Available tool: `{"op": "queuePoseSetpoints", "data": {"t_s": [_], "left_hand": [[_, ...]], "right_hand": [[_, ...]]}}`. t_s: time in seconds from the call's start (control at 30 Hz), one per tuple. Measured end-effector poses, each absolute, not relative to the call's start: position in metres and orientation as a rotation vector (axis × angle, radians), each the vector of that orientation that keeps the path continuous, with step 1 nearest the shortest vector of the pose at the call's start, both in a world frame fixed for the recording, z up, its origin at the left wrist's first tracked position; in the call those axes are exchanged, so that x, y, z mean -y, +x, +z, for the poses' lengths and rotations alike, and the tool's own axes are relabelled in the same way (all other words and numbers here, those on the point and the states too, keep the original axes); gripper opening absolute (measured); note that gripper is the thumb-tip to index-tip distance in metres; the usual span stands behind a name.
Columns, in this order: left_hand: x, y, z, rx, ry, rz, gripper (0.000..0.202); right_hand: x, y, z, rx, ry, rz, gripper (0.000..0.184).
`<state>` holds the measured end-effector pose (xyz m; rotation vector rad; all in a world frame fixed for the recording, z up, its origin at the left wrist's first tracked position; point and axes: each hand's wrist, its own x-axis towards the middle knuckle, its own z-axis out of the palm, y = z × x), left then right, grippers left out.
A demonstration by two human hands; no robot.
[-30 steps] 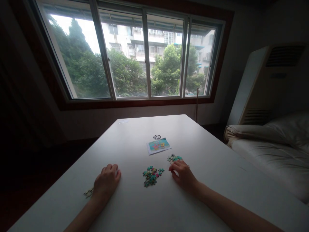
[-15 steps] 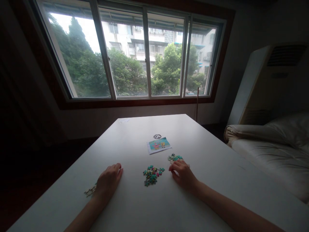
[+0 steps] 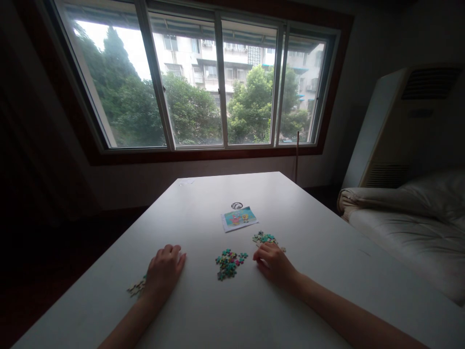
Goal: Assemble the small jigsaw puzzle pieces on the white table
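Left hand (image 3: 163,269) shifted rightward amid three puzzle piles (image 3: 227,266).

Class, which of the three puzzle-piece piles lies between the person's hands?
The middle pile; the left pile lies outside the left hand, the right pile just beyond the right hand.

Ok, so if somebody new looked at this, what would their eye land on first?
Probably the bright four-pane window, which fills much of the upper view beyond the white table in a dim room. Next, likely the colourful pile of puzzle pieces on the table, between the left hand and the right hand. Just beyond that pile lies a bright cartoon picture.
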<state>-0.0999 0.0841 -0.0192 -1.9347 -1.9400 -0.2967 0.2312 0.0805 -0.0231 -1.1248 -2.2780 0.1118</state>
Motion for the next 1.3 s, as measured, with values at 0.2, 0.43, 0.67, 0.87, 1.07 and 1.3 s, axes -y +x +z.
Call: {"op": "queuePoseSetpoints", "data": {"t_s": [0.2,0.43,0.67,0.87,1.07,1.3], "left_hand": [[-0.0844,-0.1005,-0.0209,2.048,-1.883,-0.294,0.03],[-0.0886,-0.1038,-0.0251,1.983,-1.941,-0.299,0.025],[-0.09,-0.1058,-0.0271,1.927,-1.966,-0.294,0.021],[-0.0889,-0.1061,-0.0262,1.921,-1.905,-0.26,0.023],[-0.0904,-0.1075,-0.0278,1.904,-1.949,-0.274,0.023],[-0.0911,-0.107,-0.0283,1.906,-1.983,-0.275,0.021]], "right_hand": [[-0.081,0.2312,-0.0238,2.276,-1.113,0.103,0.021],[-0.084,0.2318,-0.0281,2.275,-1.099,0.106,0.02],[-0.0821,0.2319,-0.027,2.272,-1.095,0.118,0.02],[-0.0842,0.2325,-0.0292,2.274,-1.075,0.118,0.02],[-0.0846,0.2327,-0.0307,2.283,-1.086,0.119,0.019],[-0.0837,0.2327,-0.0274,2.288,-1.083,0.106,0.019]]}}
